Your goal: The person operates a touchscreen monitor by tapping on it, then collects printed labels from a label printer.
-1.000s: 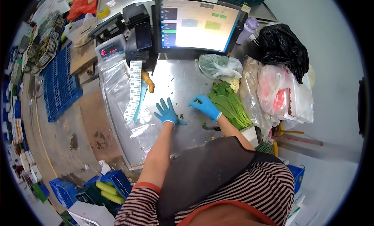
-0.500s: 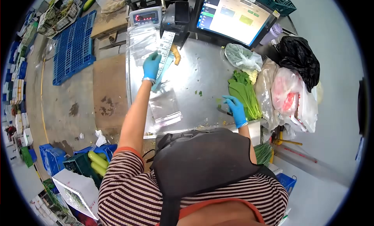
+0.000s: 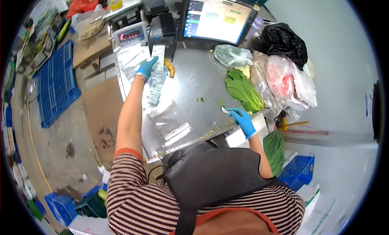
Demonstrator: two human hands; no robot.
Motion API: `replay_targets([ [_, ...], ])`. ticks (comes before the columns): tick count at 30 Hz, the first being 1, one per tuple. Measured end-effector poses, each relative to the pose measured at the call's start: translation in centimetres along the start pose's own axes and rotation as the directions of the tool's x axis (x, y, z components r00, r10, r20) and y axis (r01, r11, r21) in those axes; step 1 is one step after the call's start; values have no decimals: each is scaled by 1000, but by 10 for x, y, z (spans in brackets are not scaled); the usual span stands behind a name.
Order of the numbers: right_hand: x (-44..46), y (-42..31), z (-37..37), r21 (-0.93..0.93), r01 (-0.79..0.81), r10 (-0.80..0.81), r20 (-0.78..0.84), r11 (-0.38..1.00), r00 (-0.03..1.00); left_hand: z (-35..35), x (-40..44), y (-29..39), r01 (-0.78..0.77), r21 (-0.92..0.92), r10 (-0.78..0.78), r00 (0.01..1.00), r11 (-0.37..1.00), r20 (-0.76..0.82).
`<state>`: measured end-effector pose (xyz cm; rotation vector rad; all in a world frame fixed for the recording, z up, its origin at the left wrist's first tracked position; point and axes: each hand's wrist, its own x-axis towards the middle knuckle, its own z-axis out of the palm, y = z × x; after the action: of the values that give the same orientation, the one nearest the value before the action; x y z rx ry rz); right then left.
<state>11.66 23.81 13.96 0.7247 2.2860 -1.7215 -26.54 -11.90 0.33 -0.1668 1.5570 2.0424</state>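
My left hand (image 3: 146, 70), in a blue glove, is at the label printer (image 3: 163, 27). Its fingers are closed on the left edge of a long printed label strip (image 3: 157, 79) that hangs from the printer over the metal table. A piece of ginger root (image 3: 169, 68) lies just right of the strip. My right hand (image 3: 244, 121), also gloved, is over the table's front right edge with bent fingers. A small, pale curved thing shows at its fingertips, too small to name. Leafy greens (image 3: 243, 89) lie just beyond that hand. Clear plastic bags (image 3: 169, 121) lie flat near the front edge.
A scale (image 3: 130, 34) and a lit monitor (image 3: 218, 18) stand at the back. Filled plastic bags (image 3: 285, 79) crowd the right side, with a bagged vegetable (image 3: 232, 55) near the monitor. A blue pallet (image 3: 56, 85) is on the floor at left.
The view has turned and shifted. The label strip now hangs longer below my left hand, which stays at its edge. The thing at my right fingertips now looks pale instead of dark.
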Motion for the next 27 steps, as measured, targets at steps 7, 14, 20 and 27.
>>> replay_targets([
  [7, 112, -59, 1, -478, 330, -364, 23, 814, 931, -20, -77, -12, 84, 114, -103, 979, 990, 177],
  [14, 271, -197, 36, -777, 458, -495, 221, 432, 840, -10, -150, -17, 193, -14, -191, 979, 981, 72],
  [20, 357, -236, 55, -860, 440, -556, 240, 259, 796, 11, -207, -15, 168, -156, -178, 983, 973, -54],
  [27, 355, -230, 59, -789, 501, -608, 212, 356, 765, 31, -222, -15, 90, -281, -122, 988, 955, -98],
])
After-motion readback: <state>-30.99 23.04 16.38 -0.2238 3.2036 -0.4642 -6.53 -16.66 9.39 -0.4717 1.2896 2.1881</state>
